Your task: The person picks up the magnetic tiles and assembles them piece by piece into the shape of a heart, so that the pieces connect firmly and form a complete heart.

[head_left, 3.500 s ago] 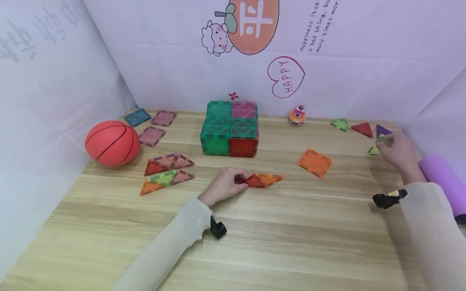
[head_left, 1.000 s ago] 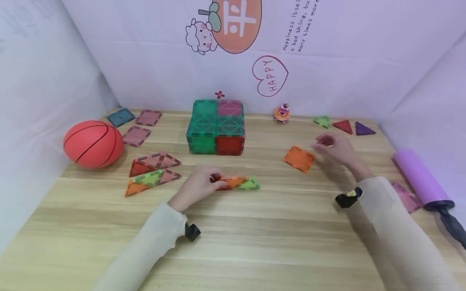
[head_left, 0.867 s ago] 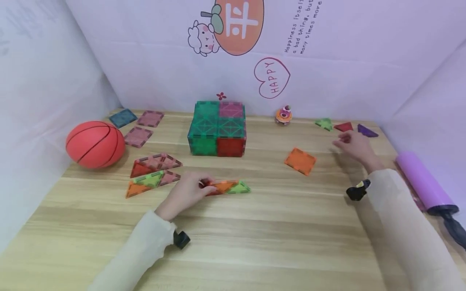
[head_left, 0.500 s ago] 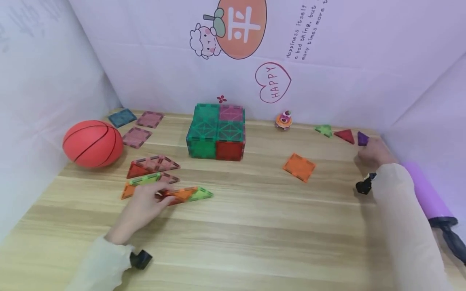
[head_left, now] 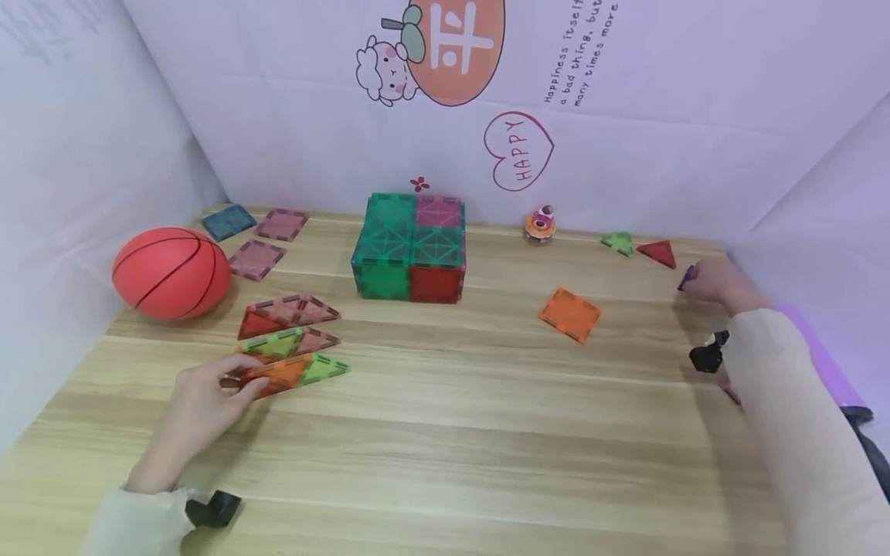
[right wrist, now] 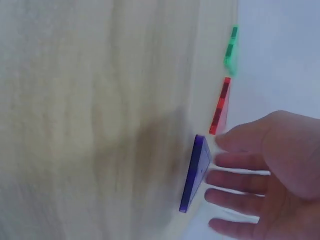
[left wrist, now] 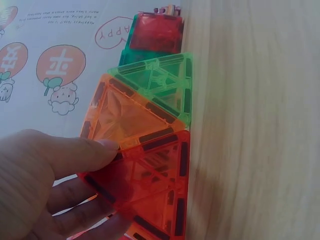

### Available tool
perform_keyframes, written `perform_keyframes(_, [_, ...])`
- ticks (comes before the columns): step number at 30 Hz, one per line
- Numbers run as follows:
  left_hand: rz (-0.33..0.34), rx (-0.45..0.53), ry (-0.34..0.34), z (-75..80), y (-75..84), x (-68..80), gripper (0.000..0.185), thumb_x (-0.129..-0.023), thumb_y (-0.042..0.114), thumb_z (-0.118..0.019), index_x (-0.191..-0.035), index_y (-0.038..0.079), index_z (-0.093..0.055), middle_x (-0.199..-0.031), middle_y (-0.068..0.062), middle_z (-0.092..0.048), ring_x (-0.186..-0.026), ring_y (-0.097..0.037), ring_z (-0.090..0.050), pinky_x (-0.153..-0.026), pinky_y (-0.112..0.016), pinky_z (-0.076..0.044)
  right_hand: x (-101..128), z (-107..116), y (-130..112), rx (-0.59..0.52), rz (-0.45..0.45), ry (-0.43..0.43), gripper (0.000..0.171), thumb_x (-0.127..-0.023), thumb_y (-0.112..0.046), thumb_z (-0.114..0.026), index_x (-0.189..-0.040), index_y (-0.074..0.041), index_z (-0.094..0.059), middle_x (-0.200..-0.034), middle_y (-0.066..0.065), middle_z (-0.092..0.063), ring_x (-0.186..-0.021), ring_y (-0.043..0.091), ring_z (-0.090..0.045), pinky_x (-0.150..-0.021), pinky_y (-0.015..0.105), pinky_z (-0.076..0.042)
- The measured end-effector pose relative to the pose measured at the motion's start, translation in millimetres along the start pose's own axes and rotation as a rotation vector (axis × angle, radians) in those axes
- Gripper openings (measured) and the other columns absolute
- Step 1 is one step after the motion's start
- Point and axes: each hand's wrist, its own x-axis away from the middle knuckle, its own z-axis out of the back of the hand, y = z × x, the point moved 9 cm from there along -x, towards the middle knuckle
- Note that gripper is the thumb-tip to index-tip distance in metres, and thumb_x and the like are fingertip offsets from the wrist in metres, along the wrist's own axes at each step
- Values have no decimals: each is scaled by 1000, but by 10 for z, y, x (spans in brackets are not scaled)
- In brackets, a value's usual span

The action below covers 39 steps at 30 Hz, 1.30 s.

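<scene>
My left hand pinches the red end of a flat strip of three triangle tiles at the table's left front. The left wrist view shows the thumb on the orange tile, fingers under the red tile, and the green tile at the far end. At the far right, my right hand reaches a purple triangle tile. Its fairly straight fingertips touch that purple tile's edge; no grip shows.
Two more triangle strips lie just behind the held one. Also here: a basketball, a block of tiles, an orange square, red and green triangles, a small toy, paper walls all round.
My left hand slid the three-tile strip from the table's middle to the left, in front of the other two strips. My right hand moved from the orange square to the purple triangle.
</scene>
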Motion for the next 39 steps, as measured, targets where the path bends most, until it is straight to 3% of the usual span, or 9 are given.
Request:
perform_keyframes(2, [-1, -9, -16, 10, -5, -2, 14, -77, 2, -75, -90, 4, -70, -87, -17, -71, -73, -30, -69, -61, -40, -56, 24, -32, 27, -51, -35, -17, 30, -86, -21, -51, -62, -4, -44, -61, 11, -47, -59, 25, -46, -55, 33, -38])
perform_keyframes(6, [1, -20, -49, 0, 10, 3, 15, -79, 4, -74, -93, 3, -69, -90, -19, -71, -75, -31, -68, -62, -43, -56, 106, -161, 127, -122, -115, -55, 50, -94, -36, -48, -90, 14, -51, -86, 32, -56, -76, 37, -54, -64, 43, -46])
perform_keyframes(12, [-1, -17, -51, 2, 34, 0, 21, -79, 6, -73, -99, 2, -68, -95, -20, -70, -80, -34, -68, -67, -48, -55, 124, -139, 153, -165, -149, 100, 45, -91, -26, -53, -100, 18, -55, -87, 31, -59, -72, 37, -54, -62, 44, -45])
perform_keyframes(17, [-20, -33, -43, 14, 78, 2, 30, -79, 6, -74, -107, 1, -65, -99, -20, -69, -87, -34, -66, -71, -49, -53, 57, -195, -17, -152, -69, 33, 48, -94, -21, -45, -120, 20, -44, -114, 45, -46, -101, 57, -48, -88, 63, -39])
perform_keyframes(20, [-48, -30, -20, 41, 138, -11, 33, -78, 6, -75, -109, 0, -63, -97, -20, -68, -86, -34, -65, -69, -49, -52, 29, -208, -113, -108, -1, 17, 38, -91, -14, -46, -114, 16, -49, -111, 44, -49, -100, 56, -49, -89, 64, -38])
perform_keyframes(24, [-93, -29, 26, 102, 278, -60, 34, -77, 6, -75, -109, -1, -63, -99, -20, -67, -87, -34, -64, -71, -52, -52, 31, -155, -275, -31, 85, 64, 25, -81, -8, -57, -95, 13, -57, -83, 29, -60, -77, 39, -54, -74, 52, -44])
perform_keyframes(27, [-152, -31, 71, 153, 439, -110, 34, -76, 3, -75, -108, -1, -62, -101, -18, -65, -88, -32, -63, -73, -52, -52, 58, -109, -421, -41, 116, 78, 33, -83, -17, -67, -92, 14, -62, -76, 21, -63, -71, 32, -55, -69, 43, -43])
perform_keyframes(34, [-297, -2, 111, 128, 912, -263, 33, -77, 1, -74, -108, 4, -63, -107, -11, -65, -101, -26, -60, -82, -45, -50, 254, -252, -553, -219, -9, 29, 51, -84, -39, -69, -90, 11, -60, -79, 19, -62, -73, 28, -53, -61, 30, -39])
perform_keyframes(39, [-311, 53, 23, -90, 1176, -389, 30, -82, 4, -69, -111, 1, -61, -105, -12, -64, -93, -25, -61, -73, -42, -55, 443, -342, -760, -281, -78, -23, 58, -85, -43, -68, -99, 11, -52, -87, 20, -58, -78, 29, -50, -62, 28, -38])
